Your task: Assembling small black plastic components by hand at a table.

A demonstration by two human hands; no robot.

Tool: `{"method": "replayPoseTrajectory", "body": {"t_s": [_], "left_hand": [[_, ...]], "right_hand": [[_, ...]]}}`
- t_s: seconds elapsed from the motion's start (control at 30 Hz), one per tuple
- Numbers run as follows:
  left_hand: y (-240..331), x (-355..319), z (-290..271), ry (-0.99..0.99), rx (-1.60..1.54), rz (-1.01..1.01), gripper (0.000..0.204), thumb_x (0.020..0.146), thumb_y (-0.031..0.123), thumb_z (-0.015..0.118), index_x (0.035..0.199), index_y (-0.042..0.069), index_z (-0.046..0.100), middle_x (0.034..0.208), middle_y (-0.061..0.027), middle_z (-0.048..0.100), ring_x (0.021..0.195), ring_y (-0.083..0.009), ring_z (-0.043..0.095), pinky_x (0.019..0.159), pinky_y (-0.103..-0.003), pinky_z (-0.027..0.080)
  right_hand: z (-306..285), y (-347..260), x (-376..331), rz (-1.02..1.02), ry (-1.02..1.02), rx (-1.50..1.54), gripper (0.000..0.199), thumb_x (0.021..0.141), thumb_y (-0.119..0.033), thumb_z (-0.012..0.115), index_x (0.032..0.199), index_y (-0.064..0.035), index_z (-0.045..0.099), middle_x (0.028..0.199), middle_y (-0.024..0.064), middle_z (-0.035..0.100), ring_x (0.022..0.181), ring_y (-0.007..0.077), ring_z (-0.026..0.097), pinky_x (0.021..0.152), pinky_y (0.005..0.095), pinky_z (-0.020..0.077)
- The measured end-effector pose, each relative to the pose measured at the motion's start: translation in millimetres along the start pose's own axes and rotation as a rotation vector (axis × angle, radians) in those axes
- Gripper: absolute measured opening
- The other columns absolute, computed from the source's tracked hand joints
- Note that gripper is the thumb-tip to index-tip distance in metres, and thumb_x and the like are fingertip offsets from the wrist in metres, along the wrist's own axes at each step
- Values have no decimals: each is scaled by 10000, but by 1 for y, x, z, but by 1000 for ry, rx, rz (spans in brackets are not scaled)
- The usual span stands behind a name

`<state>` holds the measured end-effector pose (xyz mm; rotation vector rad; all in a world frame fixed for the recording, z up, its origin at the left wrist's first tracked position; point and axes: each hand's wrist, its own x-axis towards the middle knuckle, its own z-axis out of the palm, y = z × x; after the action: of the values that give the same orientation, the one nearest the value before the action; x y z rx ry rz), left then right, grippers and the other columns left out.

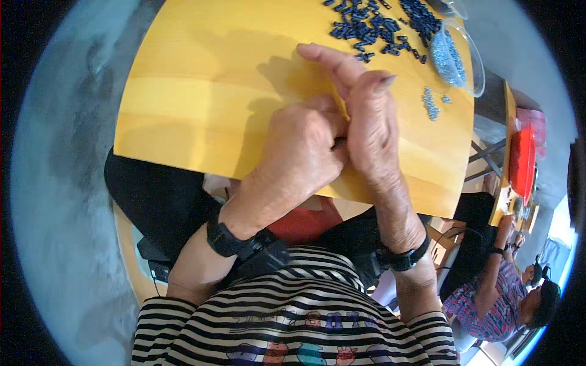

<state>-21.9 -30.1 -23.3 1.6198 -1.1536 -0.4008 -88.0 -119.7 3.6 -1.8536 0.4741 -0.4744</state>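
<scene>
Over the near part of the yellow table [183, 91], my two hands meet. My left hand [302, 143] is curled into a fist; whatever it holds, if anything, is hidden, with only a small dark spot showing between the hands. Against its side rests the palm of my right hand [373, 122], with at least one finger stretched out toward the far side. Beyond the right hand lies a loose pile of small black plastic parts [366, 27]. Small silvery metal pieces [431, 104] are scattered to its right.
A clear plastic container [450, 58] full of small silvery pieces lies tipped at the table's right edge. More black parts [421, 18] lie beside it. Farther right, a person [494, 293] sits at another table with a red tray [522, 161].
</scene>
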Motion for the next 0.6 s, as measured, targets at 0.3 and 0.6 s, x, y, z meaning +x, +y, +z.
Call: {"method": "replayPoseTrajectory", "body": {"t_s": [0.3,0.6], "left_hand": [[7,-2,-6,-7,-98,-30,120,677,54,697,766,13,628,773,-156,635,710,-342,635,642,-401,498],[4,0,-11,-88,78,73,93,677,81,702,751,25,696,696,-104,630,625,-240,617,573,-327,486]], "right_hand": [[7,15,6,-369,152,-71,532,968,-423,383,1115,50,578,1086,250,600,1073,423,543,946,414,416],[-30,-3,-7,-138,282,629,539,1005,-421,321,1116,26,601,1085,145,637,1010,246,605,943,374,455]]}}
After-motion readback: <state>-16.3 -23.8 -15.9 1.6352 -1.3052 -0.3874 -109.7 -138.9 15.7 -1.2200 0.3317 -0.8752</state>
